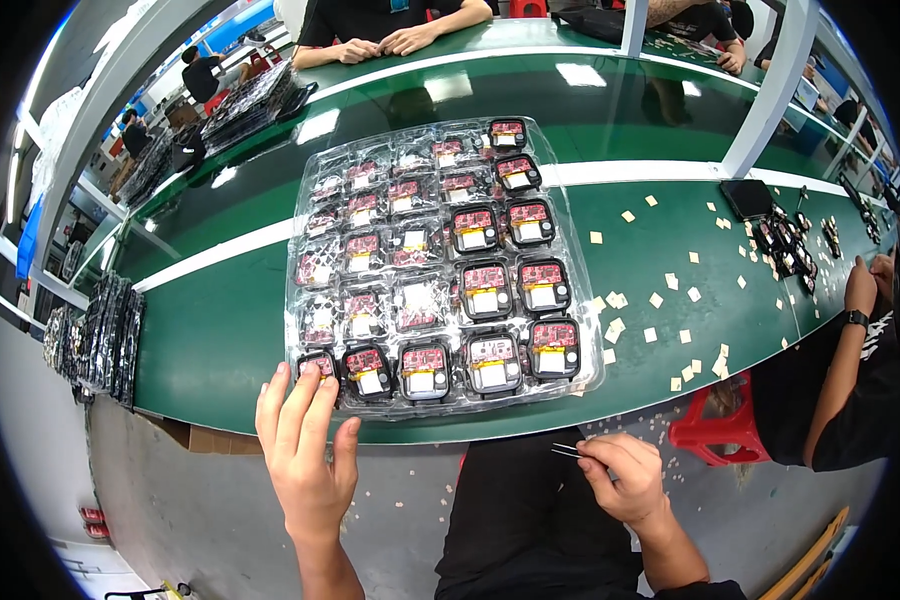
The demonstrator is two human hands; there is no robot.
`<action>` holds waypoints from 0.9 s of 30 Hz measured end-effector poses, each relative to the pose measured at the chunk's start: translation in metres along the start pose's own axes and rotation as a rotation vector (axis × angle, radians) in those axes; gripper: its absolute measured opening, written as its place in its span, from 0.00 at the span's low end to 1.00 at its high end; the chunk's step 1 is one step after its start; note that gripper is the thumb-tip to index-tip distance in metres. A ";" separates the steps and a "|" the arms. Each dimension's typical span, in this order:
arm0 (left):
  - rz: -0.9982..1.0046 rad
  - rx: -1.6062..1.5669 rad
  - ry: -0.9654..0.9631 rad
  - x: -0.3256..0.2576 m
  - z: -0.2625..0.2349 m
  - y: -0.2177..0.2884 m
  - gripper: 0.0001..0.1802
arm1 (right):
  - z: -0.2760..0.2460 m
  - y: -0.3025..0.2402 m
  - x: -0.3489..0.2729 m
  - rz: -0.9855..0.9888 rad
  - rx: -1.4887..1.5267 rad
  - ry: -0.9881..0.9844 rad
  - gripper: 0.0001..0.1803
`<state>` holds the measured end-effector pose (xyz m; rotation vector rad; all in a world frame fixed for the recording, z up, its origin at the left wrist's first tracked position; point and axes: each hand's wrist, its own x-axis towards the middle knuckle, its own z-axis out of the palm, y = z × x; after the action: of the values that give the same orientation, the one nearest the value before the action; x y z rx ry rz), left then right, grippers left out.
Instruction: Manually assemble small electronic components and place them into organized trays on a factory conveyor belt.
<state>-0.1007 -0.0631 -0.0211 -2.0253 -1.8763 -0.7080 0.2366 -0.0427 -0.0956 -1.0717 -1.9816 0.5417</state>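
Note:
A clear plastic tray lies on the green table, with rows of small black square cases holding red circuit boards and pale blocks. Cases in the front row and right columns, such as one case, sit uncovered; clear plastic appears to lie over the others. My left hand has its fingers spread, the tips at the front-left case; whether they press on it I cannot tell. Over my lap, away from the table edge, my right hand pinches thin metal tweezers, points toward the left.
Small pale square pieces are scattered right of the tray. Beyond them lie a black box and dark parts. A co-worker's arm is at the right, near a red stool. Stacked trays stand left; a white post rises behind.

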 end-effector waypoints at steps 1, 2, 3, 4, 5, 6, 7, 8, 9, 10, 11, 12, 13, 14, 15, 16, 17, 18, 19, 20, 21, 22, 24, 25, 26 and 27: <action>-0.003 0.000 -0.001 0.000 0.000 0.000 0.23 | 0.000 0.000 0.000 0.004 -0.004 0.001 0.09; -0.005 -0.001 -0.002 0.001 0.001 0.000 0.24 | 0.000 0.001 0.000 0.004 -0.005 0.002 0.09; -0.004 0.001 0.001 0.002 -0.002 0.001 0.24 | 0.000 0.001 0.000 0.009 -0.005 -0.003 0.09; 0.016 0.009 -0.005 0.004 -0.006 0.000 0.24 | 0.000 0.001 -0.001 0.014 -0.005 -0.009 0.09; 0.037 0.018 -0.011 0.006 -0.009 0.000 0.24 | 0.000 0.000 -0.002 0.011 -0.005 -0.007 0.09; 0.038 0.017 -0.007 0.010 -0.010 -0.002 0.24 | -0.001 -0.001 -0.003 0.051 0.035 0.015 0.08; -0.008 -0.150 0.071 0.015 -0.011 -0.004 0.25 | -0.002 -0.001 -0.003 0.090 0.074 0.037 0.06; -0.053 -0.317 0.148 0.022 -0.012 -0.007 0.26 | -0.002 -0.001 -0.003 0.087 0.071 0.040 0.06; -0.066 -0.367 0.218 0.027 -0.013 -0.012 0.24 | -0.002 -0.003 -0.003 0.181 0.218 0.131 0.07; -0.139 -0.445 0.256 0.034 -0.012 -0.021 0.22 | -0.003 -0.003 -0.002 0.273 0.365 0.223 0.07; -0.213 -0.524 0.295 0.041 -0.010 -0.031 0.20 | -0.003 -0.004 0.000 0.303 0.558 0.255 0.11; -0.215 -0.511 0.299 0.049 -0.008 -0.043 0.20 | -0.004 -0.007 0.009 0.343 0.662 0.268 0.12; -0.355 -0.628 0.217 0.059 -0.007 -0.055 0.19 | -0.004 -0.013 0.022 0.383 0.766 0.279 0.13; -0.495 -0.751 0.134 0.067 -0.003 -0.065 0.18 | -0.002 -0.015 0.036 0.376 0.771 0.274 0.13; -0.489 -0.772 0.130 0.075 0.017 -0.074 0.18 | -0.002 -0.012 0.047 0.429 0.808 0.240 0.14; -0.485 -0.771 0.074 0.081 0.028 -0.081 0.16 | -0.002 -0.014 0.059 0.474 0.862 0.201 0.15; -0.481 -0.769 0.019 0.086 0.034 -0.083 0.15 | 0.002 -0.015 0.070 0.489 0.877 0.212 0.18; -0.475 -0.806 -0.027 0.090 0.035 -0.082 0.16 | 0.003 -0.018 0.080 0.482 0.878 0.194 0.20; -0.468 -0.806 -0.025 0.092 0.036 -0.082 0.16 | 0.003 -0.019 0.087 0.475 0.879 0.175 0.21; -0.489 -0.896 -0.026 0.094 0.038 -0.082 0.16 | 0.000 -0.019 0.091 0.471 0.880 0.180 0.21; -0.514 -0.982 -0.026 0.094 0.037 -0.083 0.16 | -0.001 -0.020 0.094 0.450 0.849 0.161 0.23; -0.503 -0.992 -0.038 0.093 0.036 -0.086 0.17 | -0.001 -0.021 0.096 0.430 0.817 0.142 0.24; -0.520 -0.997 -0.012 0.093 0.043 -0.090 0.18 | -0.002 -0.020 0.096 0.447 0.805 0.136 0.24; -0.536 -1.007 0.014 0.093 0.046 -0.091 0.19 | -0.002 -0.019 0.096 0.466 0.789 0.132 0.25; -0.585 -1.006 -0.025 0.093 0.045 -0.090 0.20 | -0.002 -0.019 0.096 0.465 0.791 0.128 0.25; -0.583 -1.007 -0.025 0.094 0.045 -0.090 0.20 | -0.002 -0.017 0.094 0.463 0.781 0.139 0.25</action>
<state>-0.1795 0.0496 -0.0193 -1.8672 -2.4231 -2.1286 0.1992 0.0267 -0.0410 -1.0015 -1.1971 1.3129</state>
